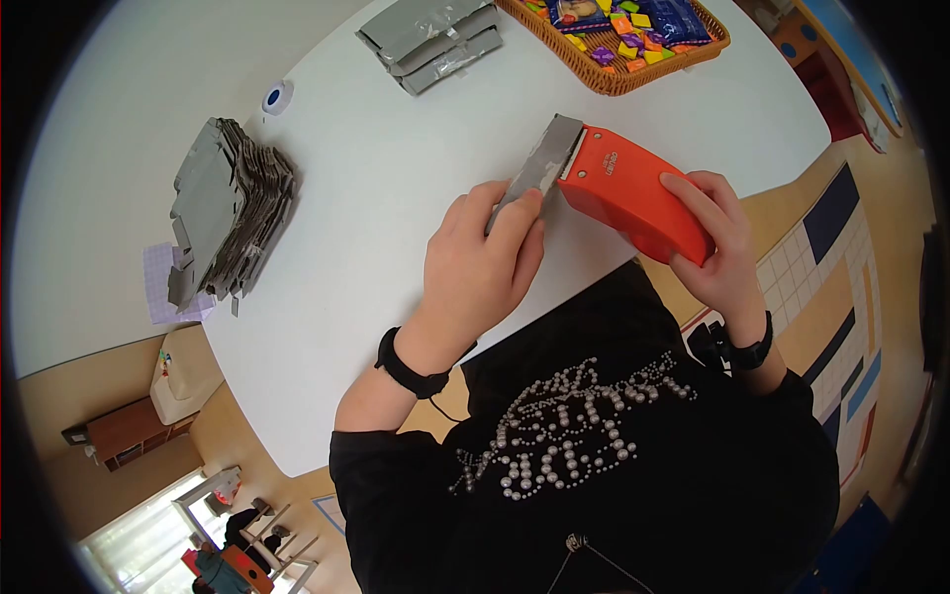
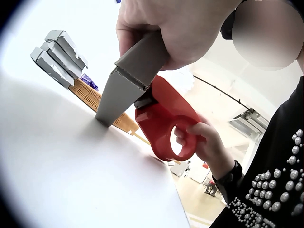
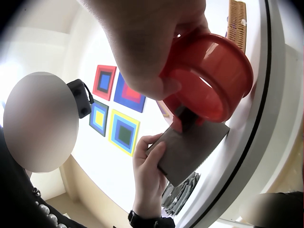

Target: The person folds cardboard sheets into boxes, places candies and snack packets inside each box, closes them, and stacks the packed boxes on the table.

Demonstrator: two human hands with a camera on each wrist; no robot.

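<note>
My left hand [image 1: 480, 259] grips a small flat grey cardboard box [image 1: 550, 150] that stands on edge over the white table [image 1: 366, 188]. A red tape dispenser [image 1: 633, 190] is held in my right hand [image 1: 722, 243], thumb and fingers around its rear. Its toothed front edge lies right at the side of the box. Seen from the left wrist, the grey box [image 2: 118, 92] has its lower end close to the tabletop, and the dispenser [image 2: 156, 126] is just beyond it. In the right wrist view the dispenser's round opening [image 3: 197, 92] shows no tape roll.
A thick stack of flattened grey cardboard [image 1: 213, 203] lies at the table's left, near a tape roll [image 1: 278, 97]. Several folded grey boxes [image 1: 430, 40] sit at the back, beside a wicker basket [image 1: 618, 84] of colourful wrapped sweets. The table's near edge runs close to my body.
</note>
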